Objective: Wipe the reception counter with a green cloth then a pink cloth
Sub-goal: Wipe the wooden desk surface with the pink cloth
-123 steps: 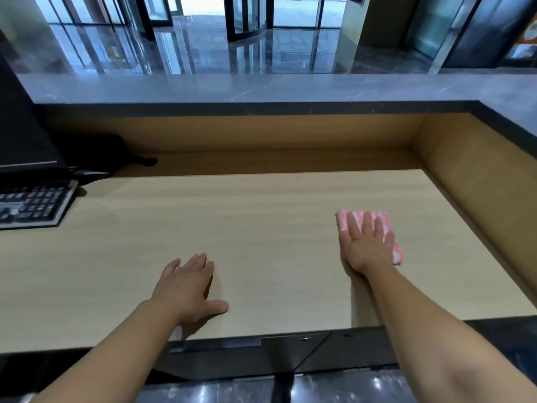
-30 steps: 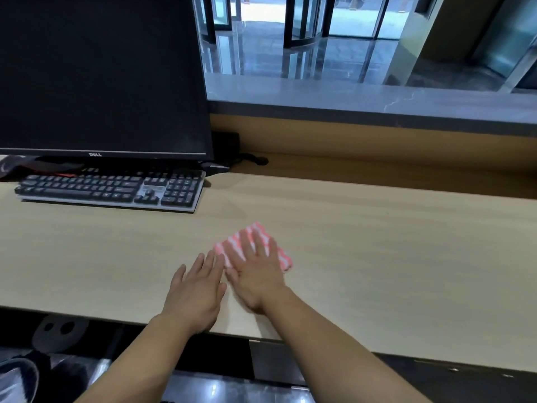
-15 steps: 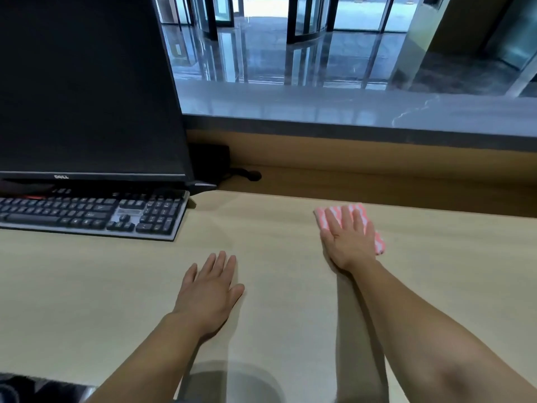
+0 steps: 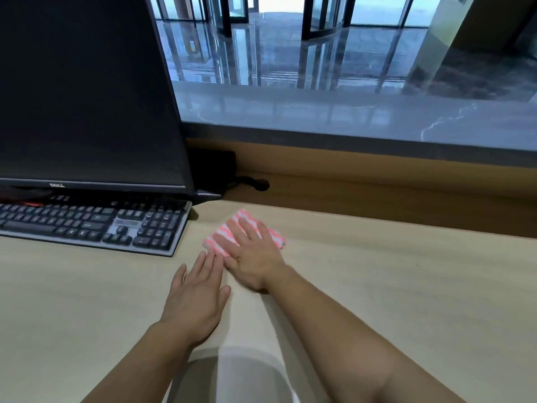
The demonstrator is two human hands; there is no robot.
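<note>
Pink cloth [image 4: 274, 237] slid left toward keyboard [image 4: 87, 225], right hand [image 4: 252, 257] pressing

One head-worn camera is looking forward and down at the reception counter [image 4: 406, 286] (wide-angle, edges bending), hovering close above it and facing the lobby [image 4: 348, 59].

A pale wood-grain counter top [image 4: 406, 286] carries a black-keyed keyboard in a grey frame [image 4: 87, 225] on its nine o'clock side. A black flat-screen monitor [image 4: 87, 91] stands just behind it, toward ten o'clock. A folded pink-and-white striped cloth [image 4: 242, 218] lies near the middle, at three o'clock from the keyboard's end, close but apart. The right hand [image 4: 252, 254] presses flat on it. At seven o'clock from the cloth, the left hand [image 4: 194, 298] lies flat on bare wood.
</note>
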